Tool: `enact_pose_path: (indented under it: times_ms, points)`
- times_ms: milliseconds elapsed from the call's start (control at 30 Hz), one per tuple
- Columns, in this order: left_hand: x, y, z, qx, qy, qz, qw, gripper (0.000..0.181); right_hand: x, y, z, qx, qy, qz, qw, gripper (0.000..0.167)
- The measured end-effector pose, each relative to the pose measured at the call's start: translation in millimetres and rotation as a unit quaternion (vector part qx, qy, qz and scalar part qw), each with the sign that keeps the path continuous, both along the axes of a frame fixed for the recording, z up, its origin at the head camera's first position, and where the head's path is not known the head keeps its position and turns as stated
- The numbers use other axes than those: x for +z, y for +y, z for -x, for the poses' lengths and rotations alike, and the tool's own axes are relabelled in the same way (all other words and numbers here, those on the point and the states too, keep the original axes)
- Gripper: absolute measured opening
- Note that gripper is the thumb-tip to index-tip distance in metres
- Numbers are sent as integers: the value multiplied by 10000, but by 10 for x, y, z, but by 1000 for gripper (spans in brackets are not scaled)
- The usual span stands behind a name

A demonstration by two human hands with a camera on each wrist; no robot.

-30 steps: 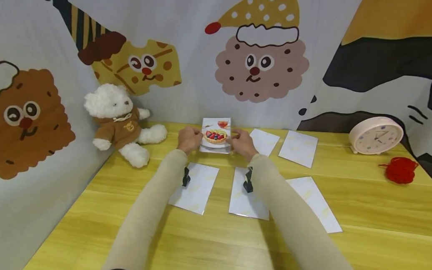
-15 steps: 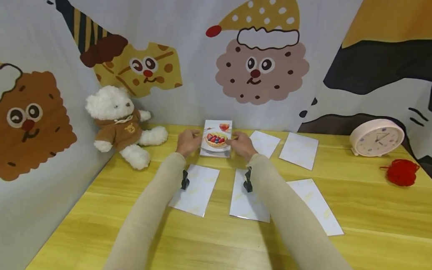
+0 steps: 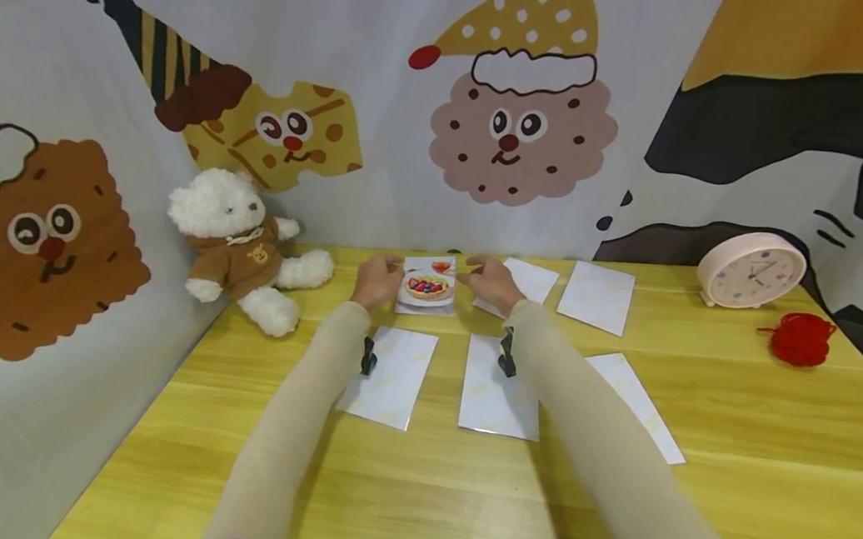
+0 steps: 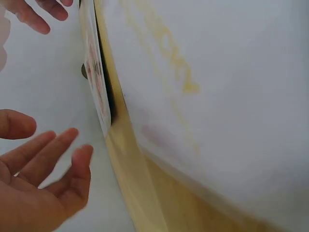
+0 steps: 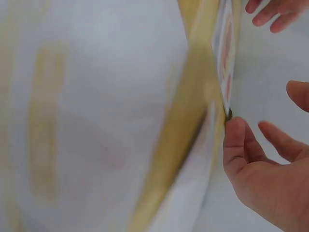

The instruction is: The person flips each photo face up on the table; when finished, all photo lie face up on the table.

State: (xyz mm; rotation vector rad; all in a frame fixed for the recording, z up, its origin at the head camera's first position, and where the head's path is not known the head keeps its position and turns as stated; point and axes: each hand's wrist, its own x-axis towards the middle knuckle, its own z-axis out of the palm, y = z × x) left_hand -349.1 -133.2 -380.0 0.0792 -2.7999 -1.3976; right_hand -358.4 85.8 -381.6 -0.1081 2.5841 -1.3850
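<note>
A picture card (image 3: 427,289) printed with a fruit tart and a red drink lies face up at the back of the wooden table. On its left side is my left hand (image 3: 378,282), fingers loosely bent and apart from the card, as the left wrist view shows. My right hand (image 3: 494,284) hovers at the opposite side, over part of a white card (image 3: 538,279). In the right wrist view the fingertips (image 5: 235,128) of that hand are close to the picture card's edge; whether they touch it I cannot tell. Neither hand grips anything.
Several other cards show plain backs: front left (image 3: 388,379), front middle (image 3: 493,403), right (image 3: 643,410) and back right (image 3: 596,298). A white teddy bear (image 3: 233,247) sits left. A pink clock (image 3: 750,271) and red yarn (image 3: 802,340) stand right. Patterned cloth (image 3: 393,175) hangs behind.
The tart card, earlier tilted up between both hands, has dropped flat onto the table. Both hands have let go of it, and my right hand has shifted slightly to the right.
</note>
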Motion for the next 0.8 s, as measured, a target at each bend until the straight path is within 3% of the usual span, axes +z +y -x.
enact_pose_path:
  times_ms: [267,333,533,633,800]
  points:
    - [35,272,-4,-894,-54,-390,9952,40,178,503,-61,140,110,-233,9996,51]
    - [29,371,1,-1199,-119,-568,9911,40,206,628,-96,180,45,-344,9992,51]
    - [27,694,-41,-2029,-346,-582,9769,47,256,879,-228,294,-230,-846,9957,52]
    - [14,850,-51,-2188,-525,-373,9737,49,252,928,-293,340,-272,-1054,9935,53]
    - [-19,1019,-17,-2166,-660,89,9740,51,205,942,-345,352,-286,-1238,9913,53]
